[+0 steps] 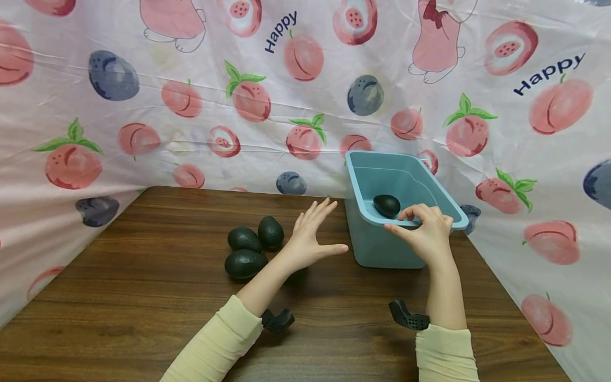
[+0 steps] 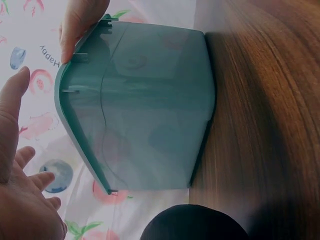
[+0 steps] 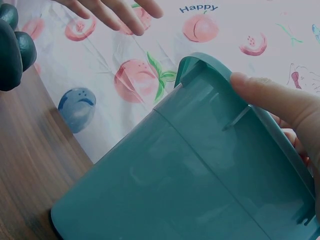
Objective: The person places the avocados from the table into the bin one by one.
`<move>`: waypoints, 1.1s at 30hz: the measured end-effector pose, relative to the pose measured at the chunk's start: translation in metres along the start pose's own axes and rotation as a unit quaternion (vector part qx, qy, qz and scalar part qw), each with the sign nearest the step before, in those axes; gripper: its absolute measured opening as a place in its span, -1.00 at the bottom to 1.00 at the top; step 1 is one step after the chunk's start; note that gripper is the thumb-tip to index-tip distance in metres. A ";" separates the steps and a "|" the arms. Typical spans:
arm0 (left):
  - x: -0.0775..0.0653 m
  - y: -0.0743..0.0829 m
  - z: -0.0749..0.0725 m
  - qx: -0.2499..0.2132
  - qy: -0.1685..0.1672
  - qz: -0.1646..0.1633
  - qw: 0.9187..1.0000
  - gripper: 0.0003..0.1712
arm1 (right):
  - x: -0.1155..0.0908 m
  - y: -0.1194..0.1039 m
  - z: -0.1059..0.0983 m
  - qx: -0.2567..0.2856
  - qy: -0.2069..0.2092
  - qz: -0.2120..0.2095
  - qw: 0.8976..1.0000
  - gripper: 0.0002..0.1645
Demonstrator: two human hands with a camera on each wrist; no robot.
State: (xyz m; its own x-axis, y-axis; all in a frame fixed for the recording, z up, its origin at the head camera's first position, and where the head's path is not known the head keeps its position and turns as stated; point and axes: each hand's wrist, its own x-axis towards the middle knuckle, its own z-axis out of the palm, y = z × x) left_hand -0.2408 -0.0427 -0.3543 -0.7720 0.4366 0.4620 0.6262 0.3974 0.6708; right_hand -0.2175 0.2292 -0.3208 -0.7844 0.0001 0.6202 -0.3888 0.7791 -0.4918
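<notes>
A light blue plastic bin (image 1: pixel 391 249) stands on the table with one dark avocado (image 1: pixel 387 206) inside. My right hand (image 1: pixel 429 233) grips the bin's near rim, thumb outside and fingers over the inner side; the right wrist view shows the thumb (image 3: pixel 275 97) against the rim. Left of the bin, my left hand (image 1: pixel 307 241) is held in the air with spread fingers and nothing in it. Beside that hand lie several dark avocados (image 1: pixel 245 264) in a cluster, one mostly hidden behind the left wrist. A dark rounded shape (image 2: pixel 192 225) shows at the bottom of the left wrist view.
The brown wooden table (image 1: pixel 143 297) runs beneath everything. A fruit-printed cloth (image 1: pixel 191 116) hangs behind it and along the sides, close to the bin's back. Black wrist mounts (image 1: pixel 278 320) sit on both forearms.
</notes>
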 end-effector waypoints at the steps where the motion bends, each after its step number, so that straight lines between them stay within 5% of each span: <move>1: -0.001 0.000 -0.001 -0.001 -0.002 -0.001 1.000 0.07 | 0.000 0.000 0.000 0.000 -0.001 0.000 1.000 -0.63; 33: -0.032 -0.017 -0.034 -0.001 -0.016 0.009 1.000 0.01 | -0.001 -0.001 -0.001 -0.003 -0.003 0.001 1.000 -0.62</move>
State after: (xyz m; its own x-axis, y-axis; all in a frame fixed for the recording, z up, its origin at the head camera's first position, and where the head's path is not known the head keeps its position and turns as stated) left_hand -0.2301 -0.0906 -0.3607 -0.7561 0.4701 0.4553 0.6402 0.3871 0.6635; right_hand -0.2159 0.2288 -0.3197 -0.7883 -0.0032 0.6152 -0.3852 0.7823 -0.4896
